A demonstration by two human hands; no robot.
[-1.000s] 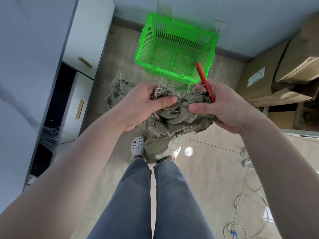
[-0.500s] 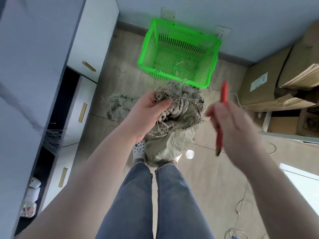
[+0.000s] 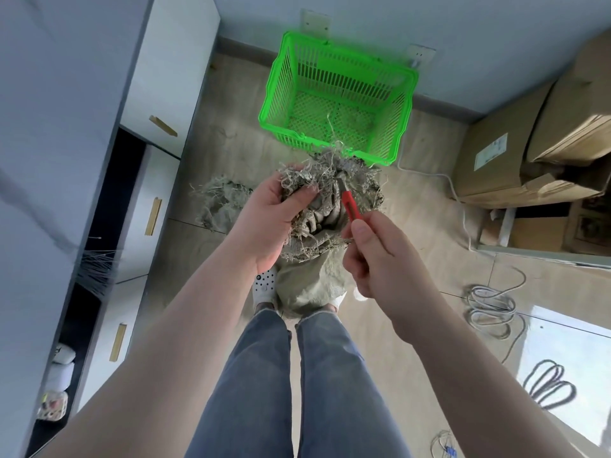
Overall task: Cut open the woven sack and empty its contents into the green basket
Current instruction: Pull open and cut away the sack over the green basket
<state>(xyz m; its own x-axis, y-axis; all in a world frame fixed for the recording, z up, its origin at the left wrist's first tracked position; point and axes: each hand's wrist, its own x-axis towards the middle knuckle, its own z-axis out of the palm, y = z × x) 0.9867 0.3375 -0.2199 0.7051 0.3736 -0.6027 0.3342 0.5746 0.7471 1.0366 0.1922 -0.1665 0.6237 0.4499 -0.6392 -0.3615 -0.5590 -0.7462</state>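
While the left hand (image 3: 267, 219) gripped the frayed, bunched neck of the grey-green woven sack (image 3: 317, 226), just short of the bright green plastic basket (image 3: 337, 100), the right hand (image 3: 377, 256) pinched a red utility knife (image 3: 351, 206), its tip touching the sack.

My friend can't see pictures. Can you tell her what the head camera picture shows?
A person standing on a tiled floor grips the frayed, bunched top of a woven sack in the left hand and points a red cutter at it with the right hand. A green basket sits just beyond, holding no contents yet.
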